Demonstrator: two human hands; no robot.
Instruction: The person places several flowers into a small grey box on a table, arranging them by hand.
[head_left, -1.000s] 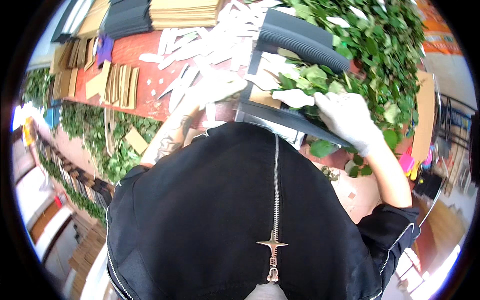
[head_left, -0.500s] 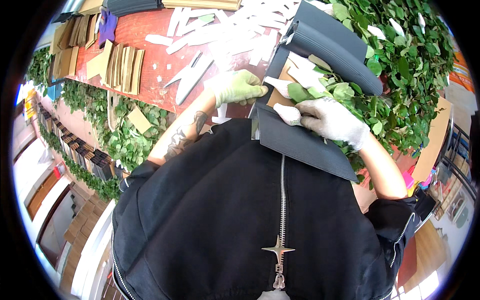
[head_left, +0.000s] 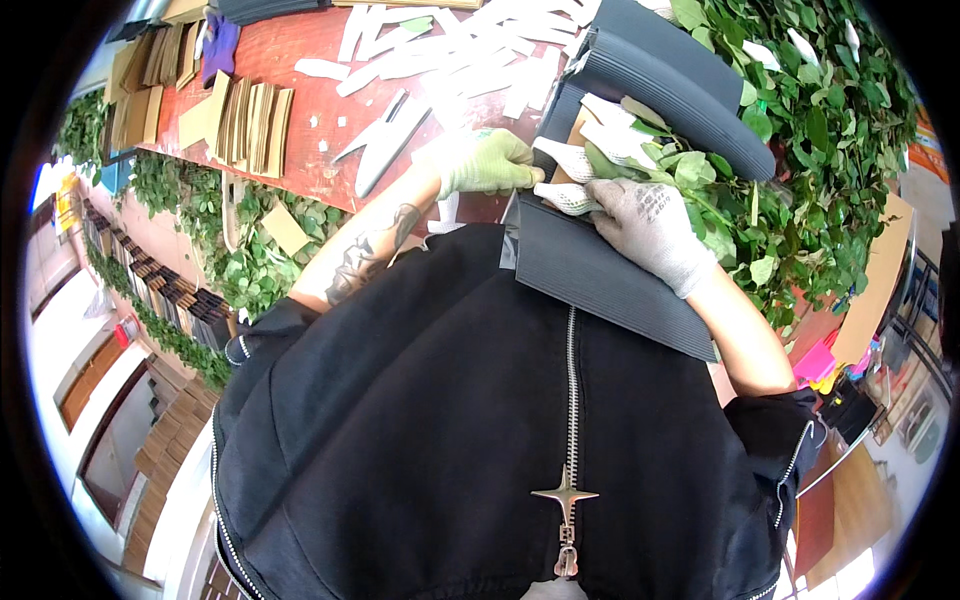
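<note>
White mesh-sleeved flower bud (head_left: 566, 199), near left edge of dark-grey ribbed wrapper (head_left: 612, 280); grey-gloved right grip (head_left: 650, 222) pinching its right end. Probably light, easily bruised; best held below sleeve. Green-gloved left grip (head_left: 484, 165) curled nearby, hold unclear.

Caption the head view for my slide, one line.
Left gloved hand beside a dark ribbed wrap, right gloved hand holding a white-netted bud.
</note>
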